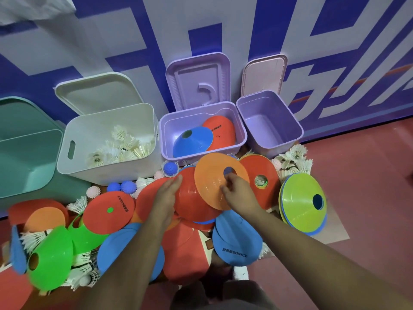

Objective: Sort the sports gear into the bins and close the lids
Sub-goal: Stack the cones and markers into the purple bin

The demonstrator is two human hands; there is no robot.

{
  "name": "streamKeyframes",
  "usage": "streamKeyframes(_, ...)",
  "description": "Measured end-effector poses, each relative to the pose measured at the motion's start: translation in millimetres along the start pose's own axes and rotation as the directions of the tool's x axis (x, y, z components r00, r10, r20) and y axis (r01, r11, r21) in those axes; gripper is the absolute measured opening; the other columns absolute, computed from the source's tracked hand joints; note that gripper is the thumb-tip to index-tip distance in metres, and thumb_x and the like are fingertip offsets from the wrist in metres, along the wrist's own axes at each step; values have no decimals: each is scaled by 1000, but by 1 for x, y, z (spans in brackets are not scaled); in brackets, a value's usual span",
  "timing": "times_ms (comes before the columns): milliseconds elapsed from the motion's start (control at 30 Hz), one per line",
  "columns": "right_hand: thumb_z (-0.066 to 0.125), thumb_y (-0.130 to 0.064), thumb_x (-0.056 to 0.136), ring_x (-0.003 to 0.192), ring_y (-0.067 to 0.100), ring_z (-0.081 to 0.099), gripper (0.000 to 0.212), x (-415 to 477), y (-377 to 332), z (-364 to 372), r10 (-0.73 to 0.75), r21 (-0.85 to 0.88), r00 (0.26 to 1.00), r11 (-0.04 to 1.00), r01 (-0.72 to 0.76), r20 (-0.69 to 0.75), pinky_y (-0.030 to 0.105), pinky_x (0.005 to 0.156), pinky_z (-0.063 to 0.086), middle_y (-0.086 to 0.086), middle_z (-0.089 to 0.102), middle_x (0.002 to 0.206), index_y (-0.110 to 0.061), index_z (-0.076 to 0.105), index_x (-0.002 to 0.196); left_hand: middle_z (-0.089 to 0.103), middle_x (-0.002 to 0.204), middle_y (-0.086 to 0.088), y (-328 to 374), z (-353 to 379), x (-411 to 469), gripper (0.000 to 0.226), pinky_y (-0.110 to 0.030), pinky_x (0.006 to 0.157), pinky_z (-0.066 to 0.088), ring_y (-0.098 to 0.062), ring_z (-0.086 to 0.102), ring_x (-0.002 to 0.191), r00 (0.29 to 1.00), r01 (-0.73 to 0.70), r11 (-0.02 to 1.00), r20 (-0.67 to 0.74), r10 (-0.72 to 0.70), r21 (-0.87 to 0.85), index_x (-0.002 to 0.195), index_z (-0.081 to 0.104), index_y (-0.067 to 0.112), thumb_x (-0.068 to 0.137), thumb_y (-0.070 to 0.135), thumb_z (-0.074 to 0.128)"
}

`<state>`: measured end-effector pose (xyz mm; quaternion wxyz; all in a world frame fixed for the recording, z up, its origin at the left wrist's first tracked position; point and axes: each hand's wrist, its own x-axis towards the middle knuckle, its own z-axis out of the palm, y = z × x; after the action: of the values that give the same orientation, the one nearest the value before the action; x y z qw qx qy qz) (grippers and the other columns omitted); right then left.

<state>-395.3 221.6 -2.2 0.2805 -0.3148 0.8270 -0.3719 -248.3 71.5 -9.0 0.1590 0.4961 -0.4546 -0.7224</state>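
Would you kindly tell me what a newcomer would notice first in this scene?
First, the jumble of bright disc cones littering the floor in the foreground, where the right hand grips an orange cone and the left hand touches a red cone. Behind, open bins line the wall: the white bin holds shuttlecocks, the purple bin beside it two cones.

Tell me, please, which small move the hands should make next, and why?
Probably the right hand, which holds the orange cone, should lift it forward and drop it into the middle purple bin. That bin is open and already holds a blue cone, so cones seem to belong there. The left hand rests flat on a red cone.
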Motion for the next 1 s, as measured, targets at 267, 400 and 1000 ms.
streamKeyframes(267, 56, -22, 94, 78, 20, 58, 15, -6, -16, 8, -101, -21, 987, 994, 104, 126, 34, 74, 45, 5, 65, 84, -12, 63, 103, 71, 105, -17, 3, 0, -10, 27, -38, 75, 58, -27, 70, 90, 1000, -26, 996, 2, 27, -90, 116, 64, 8, 97, 25, 56)
streamKeyframes(400, 57, -26, 94, 85, 21, 58, 20, -9, -23, 14, -212, -75, 975, 973, 216, 67, 37, 79, 47, 7, 60, 99, -11, 63, 105, 75, 94, -9, 15, 12, -22, 18, -35, 73, 56, -22, 72, 84, 990, -131, 991, 55, 131, -13, 109, 65, 12, 92, 9, 62)
streamKeyframes(1000, 64, -5, 87, 89, 35, 68, 25, 82, -48, -32, 284, 738, 959, 647, -193, 2, 45, 75, 59, 18, 69, 103, -4, 63, 112, 63, 110, -10, 85, 25, 27, 56, -41, 86, 53, -25, 65, 93, 967, -205, 976, -167, 191, -72, 140, 38, 9, 90, 2, 62)
